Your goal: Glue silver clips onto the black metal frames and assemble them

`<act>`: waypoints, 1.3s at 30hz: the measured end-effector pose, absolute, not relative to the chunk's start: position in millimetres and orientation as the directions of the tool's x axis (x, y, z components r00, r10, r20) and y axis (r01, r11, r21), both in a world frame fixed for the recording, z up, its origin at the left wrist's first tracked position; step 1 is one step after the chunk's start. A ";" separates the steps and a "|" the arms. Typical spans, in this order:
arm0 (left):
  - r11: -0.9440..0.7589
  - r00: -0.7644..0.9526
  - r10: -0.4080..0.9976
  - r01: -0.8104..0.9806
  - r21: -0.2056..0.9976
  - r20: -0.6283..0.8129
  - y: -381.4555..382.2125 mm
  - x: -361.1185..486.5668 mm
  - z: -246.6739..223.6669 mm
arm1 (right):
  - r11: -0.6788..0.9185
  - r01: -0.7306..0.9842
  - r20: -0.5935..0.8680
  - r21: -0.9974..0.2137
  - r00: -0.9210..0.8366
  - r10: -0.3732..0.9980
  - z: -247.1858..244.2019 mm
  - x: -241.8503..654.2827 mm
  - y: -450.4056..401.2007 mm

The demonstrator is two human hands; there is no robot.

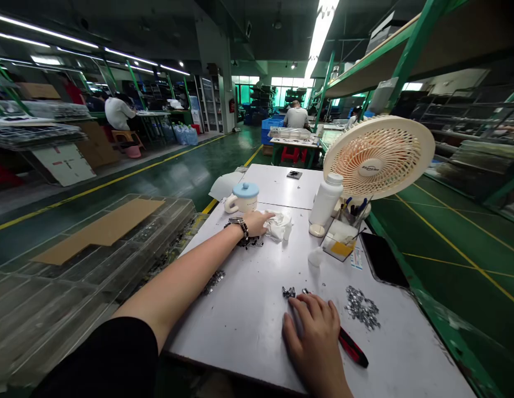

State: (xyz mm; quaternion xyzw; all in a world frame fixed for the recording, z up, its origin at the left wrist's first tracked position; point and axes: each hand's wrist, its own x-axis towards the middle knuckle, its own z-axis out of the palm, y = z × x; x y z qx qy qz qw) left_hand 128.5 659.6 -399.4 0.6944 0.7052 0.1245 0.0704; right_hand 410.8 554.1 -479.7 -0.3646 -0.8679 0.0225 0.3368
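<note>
My left hand [256, 223], with a watch and a beaded bracelet at the wrist, reaches far across the white table [248, 309]. Its forefinger stretches over the left edge of a crumpled white tissue [278, 226]; the other fingers are partly hidden. Small dark parts [252, 242] lie under that wrist. My right hand [315, 331] rests near the front with fingers apart, lying over a tool with a red-and-black handle [353, 347]. The tool's middle is covered, so its kind is unclear. A few small metal pieces [288, 292] lie by the right fingertips.
A pile of metal parts [362, 307] lies on the right, below a phone [384, 258]. Behind stand a lidded mug [245, 197], a white bottle [326, 199], a tool holder [341, 239] and a fan [381, 157]. Clear plastic trays [95, 287] are stacked left. People sit farther back.
</note>
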 end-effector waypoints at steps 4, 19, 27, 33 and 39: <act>0.088 -0.121 0.989 0.941 0.327 0.084 696.5 131.8 -390.1 | 0.724 0.586 0.556 -0.364 -0.487 0.674 -475.1 410.3 554.2; -0.144 0.074 0.971 0.941 0.307 0.228 580.7 103.0 -380.8 | 0.774 0.567 0.580 -0.281 -0.542 0.608 -480.2 413.0 557.7; -0.176 0.118 0.959 0.961 0.214 0.259 555.5 126.8 -422.8 | 0.748 0.606 0.586 -0.272 -0.512 0.628 -476.5 412.0 554.3; -0.232 0.110 0.959 0.838 0.494 0.263 561.9 127.8 -422.9 | 0.781 0.553 0.627 -0.290 -0.507 0.592 -471.4 415.7 556.1; -0.085 -0.129 0.981 0.377 0.922 0.144 548.6 158.0 -396.6 | 0.810 0.431 0.685 -0.398 -0.448 0.575 -457.6 417.4 557.7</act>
